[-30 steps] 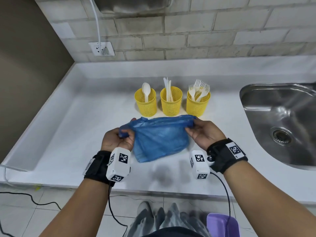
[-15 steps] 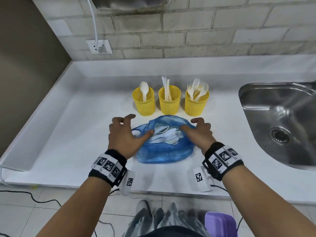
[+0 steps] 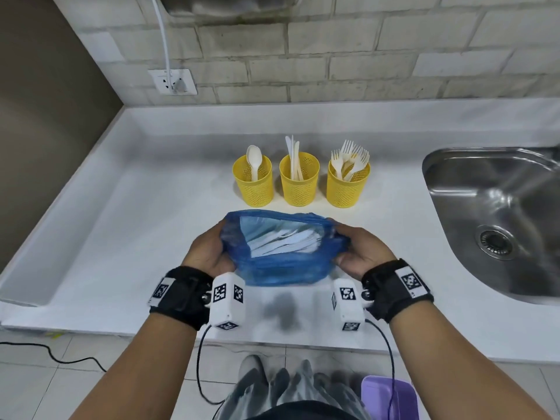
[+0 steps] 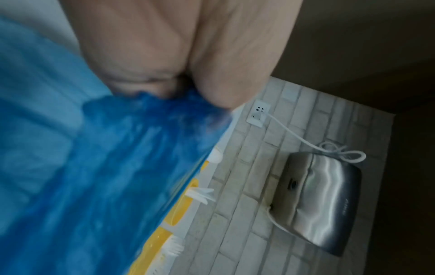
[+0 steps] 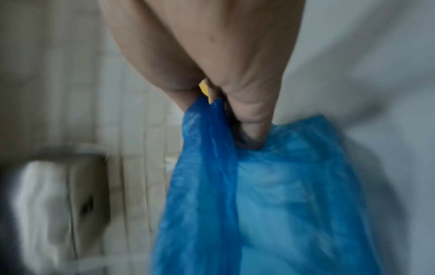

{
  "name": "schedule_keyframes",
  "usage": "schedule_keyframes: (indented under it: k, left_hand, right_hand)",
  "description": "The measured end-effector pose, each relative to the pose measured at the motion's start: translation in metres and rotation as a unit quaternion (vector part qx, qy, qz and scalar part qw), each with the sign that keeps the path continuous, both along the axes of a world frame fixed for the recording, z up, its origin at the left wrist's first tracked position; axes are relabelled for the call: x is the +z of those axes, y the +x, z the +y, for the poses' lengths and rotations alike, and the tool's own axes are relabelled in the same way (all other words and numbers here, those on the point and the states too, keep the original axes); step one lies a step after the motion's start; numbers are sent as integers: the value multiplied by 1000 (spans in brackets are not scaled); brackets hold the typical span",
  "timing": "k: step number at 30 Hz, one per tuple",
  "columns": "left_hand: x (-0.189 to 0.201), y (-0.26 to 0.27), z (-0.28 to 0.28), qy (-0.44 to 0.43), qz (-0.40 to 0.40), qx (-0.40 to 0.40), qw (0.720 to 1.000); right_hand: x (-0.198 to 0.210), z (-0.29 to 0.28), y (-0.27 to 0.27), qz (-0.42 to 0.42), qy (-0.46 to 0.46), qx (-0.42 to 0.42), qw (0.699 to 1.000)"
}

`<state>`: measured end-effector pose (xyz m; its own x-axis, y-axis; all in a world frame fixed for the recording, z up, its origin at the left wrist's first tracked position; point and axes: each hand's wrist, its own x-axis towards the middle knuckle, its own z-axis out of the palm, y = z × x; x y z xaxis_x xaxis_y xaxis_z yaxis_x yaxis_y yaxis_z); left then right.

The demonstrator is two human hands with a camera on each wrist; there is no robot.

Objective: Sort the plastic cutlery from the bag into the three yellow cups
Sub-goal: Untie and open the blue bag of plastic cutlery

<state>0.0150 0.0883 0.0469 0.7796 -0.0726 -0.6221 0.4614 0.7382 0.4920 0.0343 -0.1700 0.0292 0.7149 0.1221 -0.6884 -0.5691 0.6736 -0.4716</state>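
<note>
A blue plastic bag [image 3: 285,268] hangs just above the white counter, its mouth stretched wide. Several white cutlery pieces [image 3: 281,242] lie inside it. My left hand [image 3: 209,251] grips the bag's left rim, and my right hand [image 3: 357,253] grips the right rim. Both wrist views show fingers pinching blue bag plastic [image 4: 146,141] [image 5: 270,176]. Behind the bag stand three yellow mesh cups: the left cup [image 3: 254,184] with one spoon, the middle cup [image 3: 298,183] with knives, the right cup [image 3: 348,184] with several forks.
A steel sink [image 3: 497,219] is sunk into the counter on the right. The counter [image 3: 136,225] has a raised left edge and a brick wall behind with a socket [image 3: 173,82] and white cable. A metal dispenser [image 4: 322,201] hangs on the wall.
Half a second ago both hands lay flat on the bag on the counter. Now they grip its rims and hold it lifted and stretched apart.
</note>
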Motion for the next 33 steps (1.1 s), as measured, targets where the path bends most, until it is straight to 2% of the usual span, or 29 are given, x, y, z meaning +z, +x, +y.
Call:
schedule_keyframes:
  k: [2,5,7,9,10,11,12,13,14,15,16,18,19,20,21,23,24,25,26,27,30,32,33]
  left_hand:
    - [-10,-1,11,-22,10,-1,1000]
    - [-10,-7,16,8,57,12,998]
    - [-1,-11,10,65,62,-11,996]
    - [5,-12,6,112,58,-36,991]
    - [5,-12,7,207,54,-64,975]
    - [4,-12,9,326,45,-98,939]
    - [4,-13,10,450,40,-120,884]
    - [2,-14,12,556,29,-126,821]
    - [-1,-14,13,623,6,-134,771]
    - [0,-14,11,652,-28,-138,745]
    - [-3,-13,9,662,-57,-147,733]
    - [-5,-12,3,682,-84,-145,712]
    - [-3,-11,0,677,-89,-137,718]
    - [-1,-10,-1,660,-82,-130,735]
    - [4,-11,-4,614,-79,-113,777]
    - [8,-11,-4,413,-51,-61,907]
    - [8,-12,-4,292,-30,-40,955]
    - [10,-14,-2,195,0,-20,981]
    - [9,-15,1,142,38,0,989]
    - [10,-17,2,126,70,10,989]
    - [2,-22,8,121,139,55,981]
    - [-5,-26,11,180,141,-3,974]
    - [-7,-28,11,196,141,-35,970]
  right_hand:
    - [1,-1,1,35,58,-18,998]
    - [-7,2,-4,45,55,-4,998]
    - [-9,4,-6,32,28,13,999]
    - [-14,2,-3,-3,-64,21,998]
    - [-13,1,-1,-35,-138,33,989]
    - [-16,0,1,-69,-228,61,969]
    - [-19,-2,1,-91,-336,113,930]
    - [-21,-6,0,-100,-440,162,878]
    - [-22,-10,-2,-104,-518,198,826]
    - [-21,-12,-4,-116,-563,214,790]
    - [-19,-13,-8,-127,-582,232,769]
    - [-18,-13,-9,-147,-586,244,759]
    - [-19,-13,-10,-162,-571,228,772]
    - [-19,-13,-11,-174,-548,211,790]
    - [-19,-11,-11,-171,-513,180,822]
    - [-13,-6,-10,-126,-376,113,911]
    - [-9,-4,-10,-100,-289,86,948]
    - [-9,-3,-10,-83,-197,51,976]
    - [-7,-3,-9,-60,-122,25,990]
    - [-7,-4,-7,-42,-59,3,997]
    - [-21,-7,-2,46,17,-22,999]
    - [-29,-5,3,79,30,-28,996]
    - [-33,-4,6,71,30,-25,997]
